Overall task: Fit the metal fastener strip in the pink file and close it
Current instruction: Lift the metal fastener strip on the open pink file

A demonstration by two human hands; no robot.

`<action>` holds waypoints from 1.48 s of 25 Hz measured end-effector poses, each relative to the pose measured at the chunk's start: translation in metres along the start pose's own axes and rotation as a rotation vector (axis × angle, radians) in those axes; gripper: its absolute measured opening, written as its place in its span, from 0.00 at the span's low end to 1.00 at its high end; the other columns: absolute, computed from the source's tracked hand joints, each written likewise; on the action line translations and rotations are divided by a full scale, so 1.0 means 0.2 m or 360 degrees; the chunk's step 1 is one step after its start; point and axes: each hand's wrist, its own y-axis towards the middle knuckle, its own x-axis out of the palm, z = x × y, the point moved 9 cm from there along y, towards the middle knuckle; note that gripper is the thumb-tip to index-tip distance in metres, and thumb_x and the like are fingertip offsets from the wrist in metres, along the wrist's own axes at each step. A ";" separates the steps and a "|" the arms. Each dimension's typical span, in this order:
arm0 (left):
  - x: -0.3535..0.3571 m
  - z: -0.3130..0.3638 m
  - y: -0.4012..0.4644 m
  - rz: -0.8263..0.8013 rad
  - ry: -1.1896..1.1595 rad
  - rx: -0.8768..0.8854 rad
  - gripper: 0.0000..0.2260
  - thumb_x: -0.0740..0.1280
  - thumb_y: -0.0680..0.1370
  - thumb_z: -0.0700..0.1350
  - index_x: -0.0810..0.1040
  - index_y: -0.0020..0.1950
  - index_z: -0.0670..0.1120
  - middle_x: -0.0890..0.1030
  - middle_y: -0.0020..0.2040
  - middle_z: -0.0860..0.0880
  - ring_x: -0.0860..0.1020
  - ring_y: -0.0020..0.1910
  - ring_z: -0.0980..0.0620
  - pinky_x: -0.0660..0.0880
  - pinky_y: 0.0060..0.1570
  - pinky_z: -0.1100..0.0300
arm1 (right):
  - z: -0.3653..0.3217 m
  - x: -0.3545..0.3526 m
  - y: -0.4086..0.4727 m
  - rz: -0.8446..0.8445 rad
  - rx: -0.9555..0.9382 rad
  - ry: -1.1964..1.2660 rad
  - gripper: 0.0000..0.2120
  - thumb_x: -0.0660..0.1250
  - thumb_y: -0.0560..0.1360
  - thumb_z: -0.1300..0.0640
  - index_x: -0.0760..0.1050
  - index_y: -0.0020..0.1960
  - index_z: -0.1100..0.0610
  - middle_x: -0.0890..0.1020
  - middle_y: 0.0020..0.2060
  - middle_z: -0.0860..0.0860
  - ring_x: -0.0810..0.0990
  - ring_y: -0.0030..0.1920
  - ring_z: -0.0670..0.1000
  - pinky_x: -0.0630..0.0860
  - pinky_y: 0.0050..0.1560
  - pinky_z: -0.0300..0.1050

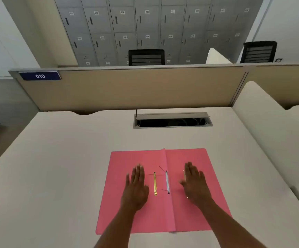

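Both forearms enter from the bottom edge, bare, palms down over the open pink file (pixel 163 208). Left hand (pixel 135 187) flat on the left flap, fingers straight and pressed together, thumb out; right hand (pixel 194 183) flat on the right flap, fingers slightly spread, holding nothing. Hard to tell if the palms press the card or just hover above it. File lies opened on the pale matte desk (pixel 59 158), thin smooth card, rounded corners, raised centre fold. Gold metal fastener strip (pixel 155 184), narrow, shiny, slotted bar, lies loose on the left flap just beside the left hand, parallel to the fold. White plastic-looking strip (pixel 167 182) sits along the fold with 2 thin dark prongs (pixel 162 168) sticking up and leaning left, 1 at each end. Progress judgement: early, file open and parts laid out; strip not yet over the prongs, prongs not bent down, cover not closed. Grey cable hatch (pixel 173 120) open further back, well apart.
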 end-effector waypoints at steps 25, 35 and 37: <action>0.13 0.66 -0.29 0.0450 0.0072 0.0651 0.27 0.64 0.77 0.47 0.66 0.75 0.44 0.74 0.52 0.48 0.72 0.46 0.49 0.73 0.41 0.54 | 0.19 0.10 0.23 -0.0257 -0.0135 0.0073 0.25 0.65 0.77 0.57 0.65 0.73 0.48 0.74 0.58 0.55 0.75 0.54 0.53 0.79 0.51 0.48; 0.25 0.86 -0.13 0.0255 0.0211 0.0745 0.13 0.60 0.76 0.42 0.82 0.56 0.45 0.78 0.46 0.50 0.74 0.41 0.50 0.73 0.39 0.56 | 0.20 0.08 0.27 -0.0206 -0.0176 0.0212 0.19 0.63 0.79 0.56 0.70 0.69 0.48 0.76 0.57 0.55 0.77 0.53 0.54 0.78 0.49 0.47; 0.28 0.85 -0.11 0.0233 0.0240 0.0731 0.12 0.60 0.76 0.41 0.83 0.53 0.46 0.78 0.47 0.50 0.74 0.42 0.49 0.73 0.41 0.56 | 0.20 0.07 0.28 -0.0207 -0.0161 0.0293 0.19 0.64 0.78 0.58 0.73 0.68 0.48 0.76 0.57 0.54 0.77 0.53 0.53 0.78 0.49 0.47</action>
